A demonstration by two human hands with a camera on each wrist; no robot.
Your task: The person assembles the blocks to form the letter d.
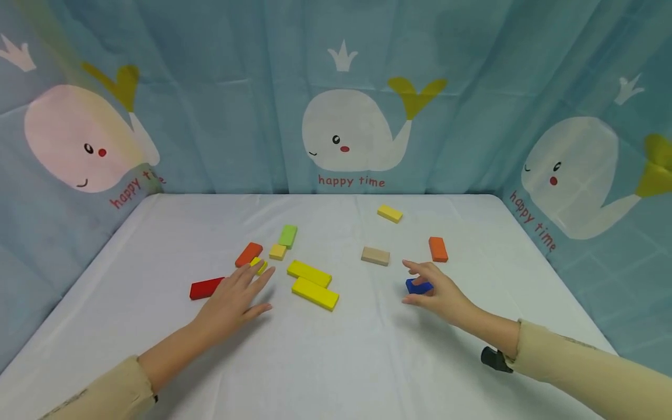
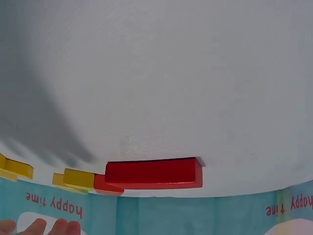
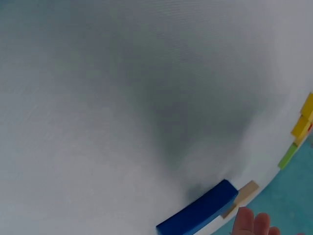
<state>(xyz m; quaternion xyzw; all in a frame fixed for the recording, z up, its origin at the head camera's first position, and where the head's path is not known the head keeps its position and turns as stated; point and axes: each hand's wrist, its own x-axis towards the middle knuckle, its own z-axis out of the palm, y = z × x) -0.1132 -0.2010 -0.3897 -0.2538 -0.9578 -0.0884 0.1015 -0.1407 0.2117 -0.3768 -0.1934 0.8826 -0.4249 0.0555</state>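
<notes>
My left hand (image 1: 231,302) hovers with spread fingers over the left part of the table, empty. It partly covers a long dark red block (image 1: 206,288), and its fingertips overlap a small yellow block (image 1: 258,265) in the head view. Beyond lies an orange-red block (image 1: 249,254). Over on the right, my right hand (image 1: 440,293) holds nothing, thumb and fingers apart above a blue block (image 1: 418,286). In the right wrist view that blue block lies on the table, with the fingertips (image 3: 244,221) beside it in the picture.
Two long yellow blocks (image 1: 315,293) touch each other mid-table. Behind them are a green block (image 1: 288,235) and a small pale yellow block (image 1: 277,252). A wooden block (image 1: 375,256), an orange block (image 1: 438,249) and another yellow block (image 1: 390,213) lie at the right. Whale-print curtains (image 1: 220,116) enclose the table.
</notes>
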